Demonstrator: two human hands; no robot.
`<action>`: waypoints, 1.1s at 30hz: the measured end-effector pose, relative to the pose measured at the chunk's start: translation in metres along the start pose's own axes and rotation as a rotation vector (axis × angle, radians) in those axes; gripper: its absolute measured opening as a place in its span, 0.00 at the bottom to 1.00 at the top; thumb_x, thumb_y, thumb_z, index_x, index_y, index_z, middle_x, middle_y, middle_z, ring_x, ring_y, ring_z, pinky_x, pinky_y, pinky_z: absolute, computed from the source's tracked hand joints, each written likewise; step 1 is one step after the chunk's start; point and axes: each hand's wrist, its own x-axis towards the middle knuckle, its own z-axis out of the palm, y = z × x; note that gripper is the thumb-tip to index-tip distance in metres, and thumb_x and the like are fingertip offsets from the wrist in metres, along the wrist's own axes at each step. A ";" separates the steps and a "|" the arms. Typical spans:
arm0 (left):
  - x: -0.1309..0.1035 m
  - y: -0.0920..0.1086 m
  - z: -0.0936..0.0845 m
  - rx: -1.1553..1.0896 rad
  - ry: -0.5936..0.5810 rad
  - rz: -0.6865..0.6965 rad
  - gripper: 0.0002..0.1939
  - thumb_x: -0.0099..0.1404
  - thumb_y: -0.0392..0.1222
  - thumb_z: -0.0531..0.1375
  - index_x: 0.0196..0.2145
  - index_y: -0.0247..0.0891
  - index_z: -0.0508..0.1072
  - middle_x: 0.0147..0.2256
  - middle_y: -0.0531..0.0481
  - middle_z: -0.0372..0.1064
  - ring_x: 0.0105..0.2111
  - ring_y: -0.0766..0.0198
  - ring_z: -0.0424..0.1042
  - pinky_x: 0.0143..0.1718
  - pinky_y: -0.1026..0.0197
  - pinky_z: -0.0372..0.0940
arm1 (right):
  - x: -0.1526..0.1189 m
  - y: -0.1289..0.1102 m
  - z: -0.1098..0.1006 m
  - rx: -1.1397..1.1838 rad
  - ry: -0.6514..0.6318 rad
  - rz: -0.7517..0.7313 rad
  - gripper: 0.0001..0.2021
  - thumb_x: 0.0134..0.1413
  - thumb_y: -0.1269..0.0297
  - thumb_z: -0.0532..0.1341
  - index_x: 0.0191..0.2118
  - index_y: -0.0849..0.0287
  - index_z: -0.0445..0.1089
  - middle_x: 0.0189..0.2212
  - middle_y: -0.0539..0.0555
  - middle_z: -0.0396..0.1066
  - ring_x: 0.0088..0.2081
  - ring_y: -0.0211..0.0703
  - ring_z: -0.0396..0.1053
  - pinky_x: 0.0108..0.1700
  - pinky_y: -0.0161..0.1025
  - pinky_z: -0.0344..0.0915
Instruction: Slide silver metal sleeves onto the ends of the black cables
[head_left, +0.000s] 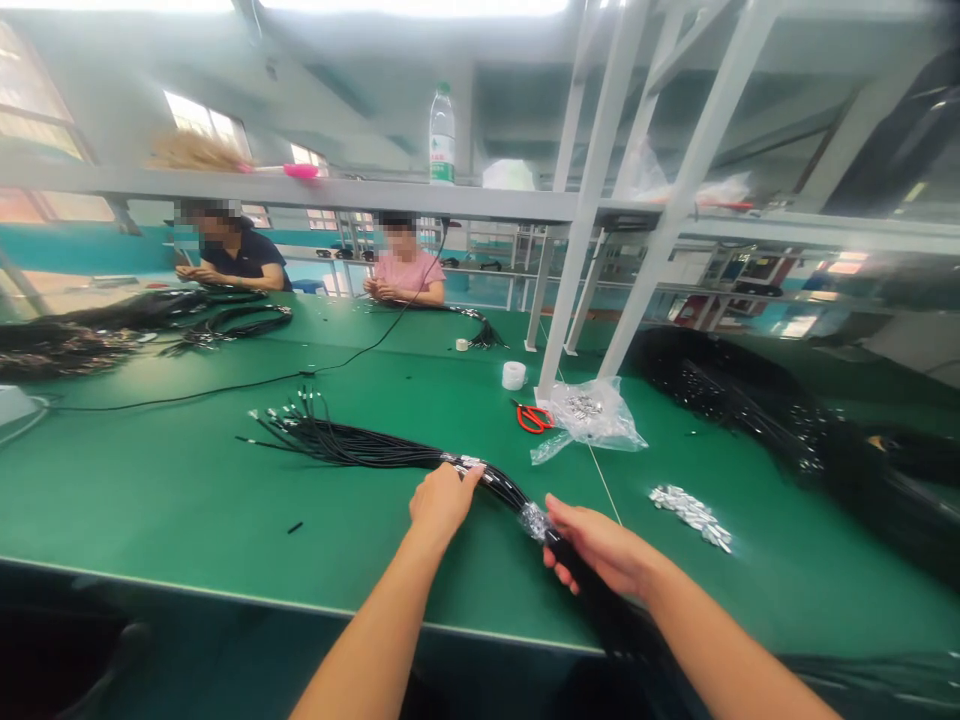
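Observation:
A long bundle of black cables lies across the green table, its loose ends with pale tips fanned out at the left. My left hand is closed on the bundle near its middle, beside white labels. Clear plastic wrap surrounds the bundle a little farther right. Just past that wrap, my right hand curls around the cables, thumb on top and fingertips showing below. From there the bundle runs down over the table's front edge.
Red-handled scissors, a white tape roll and a plastic bag of small parts lie by the shelf posts. Small silvery pieces are piled at right. More cables lie beyond. Two people sit across the table.

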 end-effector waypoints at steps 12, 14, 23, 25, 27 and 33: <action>-0.057 -0.001 0.049 0.330 -0.101 0.625 0.10 0.61 0.33 0.53 0.32 0.44 0.73 0.33 0.55 0.67 0.33 0.66 0.66 0.36 0.66 0.58 | -0.001 0.004 -0.002 0.038 -0.022 -0.129 0.12 0.52 0.57 0.55 0.34 0.62 0.64 0.24 0.52 0.69 0.19 0.32 0.63 0.19 0.29 0.59; -0.053 -0.004 0.047 0.370 -0.086 0.643 0.09 0.63 0.34 0.52 0.32 0.42 0.71 0.33 0.55 0.67 0.33 0.66 0.66 0.36 0.65 0.58 | 0.000 0.006 -0.003 0.025 0.001 -0.142 0.08 0.47 0.64 0.58 0.33 0.61 0.62 0.24 0.51 0.69 0.18 0.32 0.63 0.18 0.28 0.58; -0.060 -0.024 0.055 0.555 0.012 0.634 0.09 0.63 0.33 0.53 0.31 0.40 0.71 0.31 0.52 0.69 0.33 0.62 0.66 0.38 0.59 0.55 | 0.001 0.002 -0.003 -0.047 0.032 -0.141 0.09 0.49 0.59 0.54 0.31 0.61 0.62 0.22 0.49 0.66 0.17 0.31 0.60 0.17 0.29 0.58; -0.061 -0.026 0.056 0.565 0.006 0.633 0.10 0.64 0.33 0.52 0.33 0.42 0.72 0.32 0.52 0.70 0.35 0.62 0.67 0.38 0.60 0.56 | 0.003 0.002 -0.001 -0.107 0.080 -0.141 0.11 0.50 0.56 0.55 0.30 0.60 0.61 0.20 0.47 0.65 0.16 0.30 0.59 0.16 0.28 0.56; -0.061 -0.027 0.053 0.575 -0.005 0.625 0.11 0.64 0.33 0.52 0.34 0.43 0.73 0.33 0.53 0.71 0.36 0.62 0.68 0.39 0.59 0.56 | 0.007 0.002 0.003 -0.189 0.161 -0.152 0.11 0.50 0.57 0.56 0.27 0.59 0.59 0.17 0.44 0.62 0.13 0.29 0.56 0.13 0.27 0.53; -0.065 -0.027 0.030 0.568 0.022 0.548 0.10 0.64 0.35 0.52 0.36 0.43 0.73 0.34 0.52 0.70 0.36 0.62 0.69 0.38 0.61 0.59 | 0.014 0.004 0.008 -0.393 0.290 -0.168 0.11 0.55 0.58 0.50 0.25 0.58 0.56 0.14 0.43 0.59 0.11 0.30 0.56 0.12 0.28 0.52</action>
